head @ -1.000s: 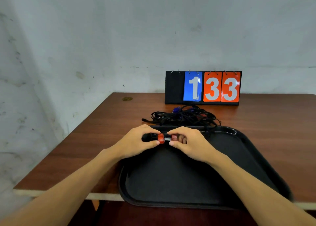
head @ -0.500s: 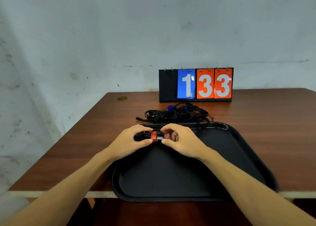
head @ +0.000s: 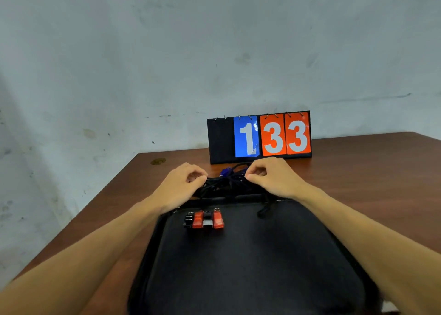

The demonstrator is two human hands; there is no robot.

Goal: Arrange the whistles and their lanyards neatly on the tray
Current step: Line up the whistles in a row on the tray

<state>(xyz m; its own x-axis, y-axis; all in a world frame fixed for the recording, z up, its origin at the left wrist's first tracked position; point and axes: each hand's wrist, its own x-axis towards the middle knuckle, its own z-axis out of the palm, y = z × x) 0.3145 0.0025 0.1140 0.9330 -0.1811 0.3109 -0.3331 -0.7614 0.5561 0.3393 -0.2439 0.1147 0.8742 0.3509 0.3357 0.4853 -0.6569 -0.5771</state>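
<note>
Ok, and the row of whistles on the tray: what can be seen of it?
The row of whistles lies flat in the far left part of the black tray, four side by side and touching: black, red, black with a silvery patch, red. They look like glossy plastic, with small metal rings at their far ends. The left hand and right hand are off them, pinching the tangle of black lanyards past the tray's far rim.

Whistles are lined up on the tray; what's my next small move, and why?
Probably lift the lanyards and draw them onto the tray: the left hand and right hand seem to pinch the tangle, which lies on the table, mostly beyond the tray's far rim.
</note>
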